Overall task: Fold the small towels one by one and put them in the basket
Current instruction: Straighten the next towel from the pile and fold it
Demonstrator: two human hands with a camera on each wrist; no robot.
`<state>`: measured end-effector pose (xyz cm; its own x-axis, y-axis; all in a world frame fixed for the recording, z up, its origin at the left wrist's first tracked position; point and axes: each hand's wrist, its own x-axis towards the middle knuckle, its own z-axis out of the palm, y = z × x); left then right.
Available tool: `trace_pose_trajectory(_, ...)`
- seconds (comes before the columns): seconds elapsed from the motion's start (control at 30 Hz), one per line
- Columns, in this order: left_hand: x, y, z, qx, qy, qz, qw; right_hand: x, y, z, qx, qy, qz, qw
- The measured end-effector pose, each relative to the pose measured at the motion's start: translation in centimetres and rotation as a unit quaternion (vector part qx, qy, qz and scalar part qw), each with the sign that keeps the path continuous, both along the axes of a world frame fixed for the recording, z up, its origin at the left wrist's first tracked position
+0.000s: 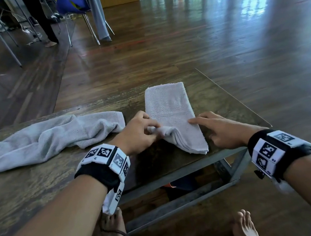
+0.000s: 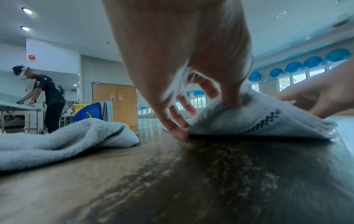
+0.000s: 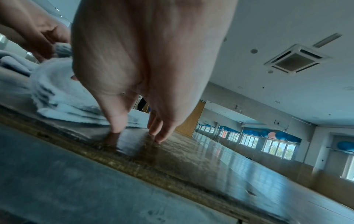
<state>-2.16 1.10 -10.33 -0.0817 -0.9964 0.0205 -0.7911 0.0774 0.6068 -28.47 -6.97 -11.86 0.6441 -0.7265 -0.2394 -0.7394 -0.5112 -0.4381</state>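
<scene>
Towels: two. One folded towel (image 1: 172, 113) on the right part of the table, one loose towel (image 1: 42, 140) spread to the left. Tables: one nearby table (image 1: 29, 188); a second table (image 2: 19, 106) far left in the left wrist view. Hands: two, left hand (image 1: 138, 133) and right hand (image 1: 219, 130). Wrist bands: two. Bare feet near the bottom edge: two. Blue chairs (image 1: 71, 0) far off: one. Other people: one, at the far table. Blue balls along the far windows: several, exact number unclear.
</scene>
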Motion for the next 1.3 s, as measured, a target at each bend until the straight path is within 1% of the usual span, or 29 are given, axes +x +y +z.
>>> trace_pose_trajectory(0.1, -0.5, -0.5, 0.3, -0.076, 0.053, 0.035, 0.995, -0.2, 0.0, 0.3, 0.031, -0.009, 0.015, 0.999)
trace_pose_trajectory(0.17, -0.7, -0.8, 0.7, -0.098, 0.075, 0.062, 0.99, -0.2, 0.1, 0.3, 0.045, -0.008, 0.027, 0.999)
trace_pose_trajectory(0.23, -0.8, -0.9, 0.9, -0.112, 0.084, 0.089, 0.986, 0.0, 0.3, 0.3, 0.016, -0.03, 0.028, 0.999)
trace_pose_trajectory(0.3, -1.0, -1.0, 1.0, -0.114, 0.081, 0.111, 0.984, 0.3, 0.3, 0.3, -0.038, -0.101, 0.02, 0.994)
trace_pose_trajectory(0.37, -1.0, -0.9, 0.9, -0.111, 0.078, 0.126, 0.983, 0.6, 0.1, 0.4, -0.098, -0.177, 0.016, 0.979)
trace_pose_trajectory(0.4, -0.9, -0.9, 0.9, -0.107, 0.081, 0.132, 0.982, 0.7, 0.0, 0.5, -0.108, -0.203, 0.007, 0.973)
trace_pose_trajectory(0.47, -0.5, -1.2, 1.0, -0.09, 0.087, 0.149, 0.981, 1.0, 0.0, 1.1, -0.074, -0.238, -0.029, 0.968)
trace_pose_trajectory(0.5, -0.3, -1.3, 1.1, -0.063, 0.083, 0.16, 0.982, 1.1, 0.0, 1.4, -0.039, -0.251, -0.05, 0.966)
trace_pose_trajectory(0.53, -0.2, -1.4, 1.2, -0.018, 0.076, 0.173, 0.982, 1.2, 0.0, 1.7, 0.006, -0.262, -0.066, 0.963)
trace_pose_trajectory(0.57, -0.1, -1.4, 1.2, 0.04, 0.074, 0.191, 0.978, 1.5, 0.1, 1.8, 0.061, -0.268, -0.08, 0.958)
trace_pose_trajectory(0.6, -0.1, -1.4, 1.1, 0.104, 0.089, 0.214, 0.967, 1.7, 0.2, 1.9, 0.122, -0.266, -0.093, 0.952)
trace_pose_trajectory(0.63, -0.2, -1.3, 1.0, 0.168, 0.124, 0.238, 0.949, 2.0, 0.3, 1.9, 0.178, -0.253, -0.106, 0.945)
trace_pose_trajectory(0.7, -0.6, -0.6, 1.2, 0.268, 0.221, 0.271, 0.898, 2.3, 0.3, 1.7, 0.245, -0.215, -0.133, 0.936)
trace_pose_trajectory(0.73, -0.6, -0.5, 1.3, 0.292, 0.254, 0.272, 0.881, 2.5, 0.3, 1.5, 0.261, -0.208, -0.15, 0.93)
trace_pose_trajectory(0.77, -0.6, -0.5, 1.4, 0.302, 0.27, 0.268, 0.874, 2.6, 0.1, 1.4, 0.268, -0.21, -0.168, 0.925)
trace_pose_trajectory(0.8, -0.5, -0.7, 1.4, 0.293, 0.277, 0.266, 0.876, 2.7, -0.1, 1.2, 0.267, -0.216, -0.184, 0.921)
trace_pose_trajectory(0.83, -0.3, -1.0, 1.2, 0.262, 0.273, 0.268, 0.886, 2.9, -0.4, 1.0, 0.26, -0.225, -0.196, 0.918)
trace_pose_trajectory(0.9, -0.1, -1.8, 0.6, 0.165, 0.24, 0.278, 0.915, 3.3, -1.1, 0.8, 0.227, -0.257, -0.215, 0.914)
trace_pose_trajectory(0.93, -0.1, -2.3, 0.3, 0.117, 0.223, 0.284, 0.925, 3.7, -1.5, 0.7, 0.202, -0.274, -0.225, 0.913)
trace_pose_trajectory(1.0, 0.0, -3.1, -0.3, 0.053, 0.203, 0.297, 0.932, 4.8, -2.1, 0.5, 0.146, -0.287, -0.251, 0.913)
trace_pose_trajectory(1.03, -0.1, -3.4, -0.6, 0.051, 0.196, 0.303, 0.931, 5.2, -2.4, 0.3, 0.126, -0.279, -0.262, 0.915)
trace_pose_trajectory(1.13, -0.3, -4.1, -2.0, 0.102, 0.182, 0.301, 0.93, 6.0, -3.0, -0.4, 0.112, -0.225, -0.291, 0.923)
trace_pose_trajectory(1.2, -0.3, -4.4, -2.6, 0.081, 0.16, 0.289, 0.94, 6.4, -3.4, -0.6, 0.103, -0.208, -0.308, 0.922)
trace_pose_trajectory(1.3, -0.4, -5.0, -3.0, 0.016, 0.114, 0.273, 0.955, 6.5, -3.9, -0.7, 0.08, -0.21, -0.33, 0.917)
